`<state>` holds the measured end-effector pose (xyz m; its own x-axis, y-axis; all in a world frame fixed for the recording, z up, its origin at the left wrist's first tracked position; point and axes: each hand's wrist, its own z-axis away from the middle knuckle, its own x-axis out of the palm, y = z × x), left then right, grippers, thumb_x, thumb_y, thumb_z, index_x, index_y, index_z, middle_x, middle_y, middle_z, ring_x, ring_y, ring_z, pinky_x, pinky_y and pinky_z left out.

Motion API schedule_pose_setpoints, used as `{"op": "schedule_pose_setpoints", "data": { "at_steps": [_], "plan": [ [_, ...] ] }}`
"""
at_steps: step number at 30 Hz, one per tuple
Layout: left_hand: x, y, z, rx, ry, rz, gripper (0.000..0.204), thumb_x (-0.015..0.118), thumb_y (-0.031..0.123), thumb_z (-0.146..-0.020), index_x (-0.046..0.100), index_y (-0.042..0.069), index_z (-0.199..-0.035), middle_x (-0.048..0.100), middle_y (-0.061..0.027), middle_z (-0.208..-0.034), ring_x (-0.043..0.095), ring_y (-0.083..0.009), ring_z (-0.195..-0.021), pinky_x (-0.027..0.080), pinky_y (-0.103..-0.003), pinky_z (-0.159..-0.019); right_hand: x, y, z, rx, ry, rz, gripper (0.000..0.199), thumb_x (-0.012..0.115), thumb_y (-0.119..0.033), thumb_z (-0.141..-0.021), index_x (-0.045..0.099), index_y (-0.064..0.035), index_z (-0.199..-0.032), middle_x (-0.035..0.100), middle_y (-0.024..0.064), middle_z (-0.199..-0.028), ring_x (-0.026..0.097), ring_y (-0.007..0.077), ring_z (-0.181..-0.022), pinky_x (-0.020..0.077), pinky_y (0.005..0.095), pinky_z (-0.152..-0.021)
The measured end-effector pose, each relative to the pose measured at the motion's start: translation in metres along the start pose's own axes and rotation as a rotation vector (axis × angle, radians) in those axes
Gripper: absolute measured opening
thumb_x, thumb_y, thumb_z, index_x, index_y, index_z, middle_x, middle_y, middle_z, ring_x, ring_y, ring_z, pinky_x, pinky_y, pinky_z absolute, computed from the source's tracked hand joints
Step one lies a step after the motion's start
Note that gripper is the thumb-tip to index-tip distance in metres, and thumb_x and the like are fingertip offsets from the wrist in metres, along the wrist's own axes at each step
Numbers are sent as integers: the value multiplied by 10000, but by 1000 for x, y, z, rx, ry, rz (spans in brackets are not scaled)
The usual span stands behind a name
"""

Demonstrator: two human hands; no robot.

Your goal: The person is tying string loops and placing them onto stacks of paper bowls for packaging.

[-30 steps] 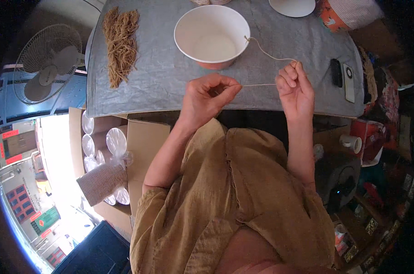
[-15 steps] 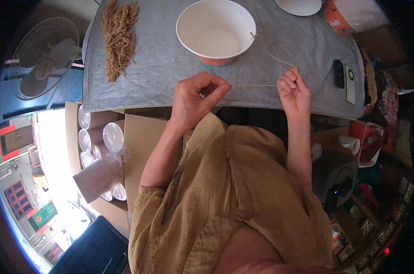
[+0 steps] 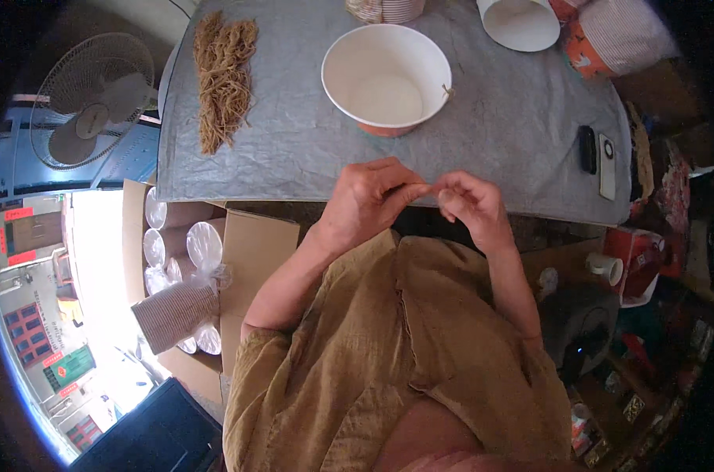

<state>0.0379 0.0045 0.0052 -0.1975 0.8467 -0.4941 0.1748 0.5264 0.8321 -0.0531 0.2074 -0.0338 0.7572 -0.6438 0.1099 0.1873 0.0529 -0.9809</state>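
Observation:
My left hand (image 3: 368, 203) and my right hand (image 3: 468, 206) meet fingertip to fingertip over the near edge of the grey-covered table (image 3: 294, 153). Both pinch a short piece of thin brown string (image 3: 433, 189), of which only a sliver shows between the fingers. Just beyond the hands stands a white paper bowl (image 3: 387, 75) with an orange outside. A small knot of string (image 3: 448, 91) sits on its right rim. A bundle of brown string lengths (image 3: 223, 75) lies at the table's far left.
Another white cup (image 3: 520, 21) and orange patterned bowls (image 3: 612, 35) stand at the far right. Two small handsets (image 3: 597, 153) lie near the right edge. A cardboard box of stacked cups (image 3: 185, 259) and a floor fan (image 3: 97, 102) are to my left.
My hands, held apart with the string stretched between them and up to the bowl, have come together. The long run of string no longer shows.

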Motion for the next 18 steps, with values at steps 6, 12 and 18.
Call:
{"op": "schedule_pose_setpoints", "data": {
  "at_steps": [6,12,18],
  "plan": [
    [-10,-7,-1,70,-7,-41,76,735,77,-837,719,18,-883,662,-91,-758,636,-154,-673,503,-296,-566,-8,-3,-5,20,175,-154,118,664,-156,-888,662,-44,-924,557,-49,-725,480,47,-629,382,206,-565],
    [-94,-24,-25,189,265,-646,276,772,171,-791,700,125,-1053,632,-43,-1189,675,-237,-850,563,-335,-716,-64,-93,-48,-309,594,469,151,689,-169,-877,712,-25,-919,635,-36,-749,532,39,-679,435,215,-609],
    [-57,-26,-29,199,141,-648,203,765,189,-784,695,130,-965,653,-11,-1080,679,-221,-884,560,-333,-720,15,-179,-102,-816,320,536,159,696,-148,-864,717,-6,-932,684,3,-760,578,29,-683,473,223,-606]
  ]
}}
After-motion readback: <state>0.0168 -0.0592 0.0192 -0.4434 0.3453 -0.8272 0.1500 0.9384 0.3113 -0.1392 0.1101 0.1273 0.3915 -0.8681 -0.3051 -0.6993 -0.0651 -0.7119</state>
